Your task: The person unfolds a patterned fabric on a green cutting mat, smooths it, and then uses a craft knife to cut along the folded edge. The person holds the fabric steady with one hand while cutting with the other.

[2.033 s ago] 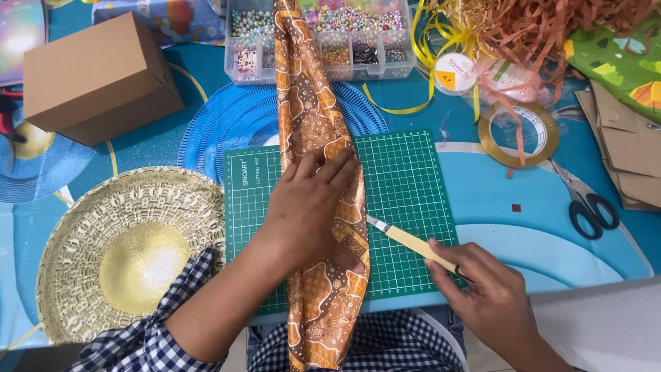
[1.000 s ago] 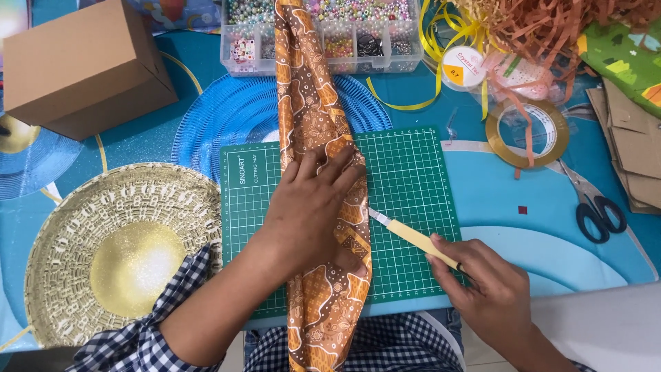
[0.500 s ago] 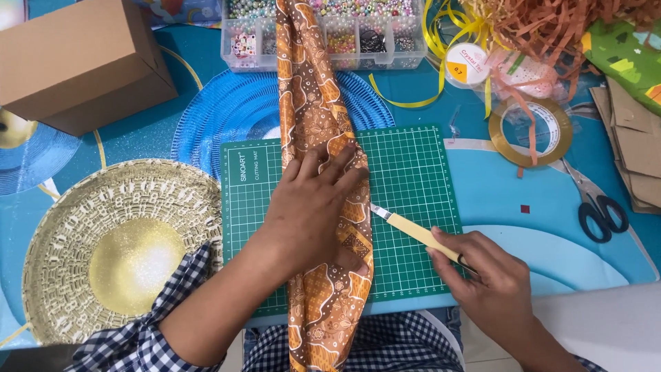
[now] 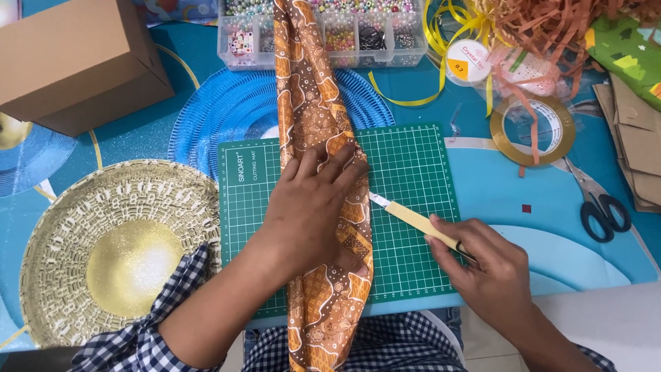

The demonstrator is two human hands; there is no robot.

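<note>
Fabric [image 4: 318, 124], orange and brown patterned, is lying lengthwise across the green cutting mat [image 4: 413, 172]. The left hand [image 4: 313, 210] is pressing it flat, fingers spread. The right hand [image 4: 492, 272] is gripping a yellow craft knife [image 4: 416, 220], fingers clamped around it, blade touching the fabric's edge.

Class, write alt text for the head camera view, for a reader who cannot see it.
A person's left hand presses a folded strip of orange patterned fabric flat on a green cutting mat, while the right hand holds a yellow craft knife with its blade at the fabric's edge. Around the mat lie a gold round placemat, a bead organiser box, a tape roll and scissors.
</note>
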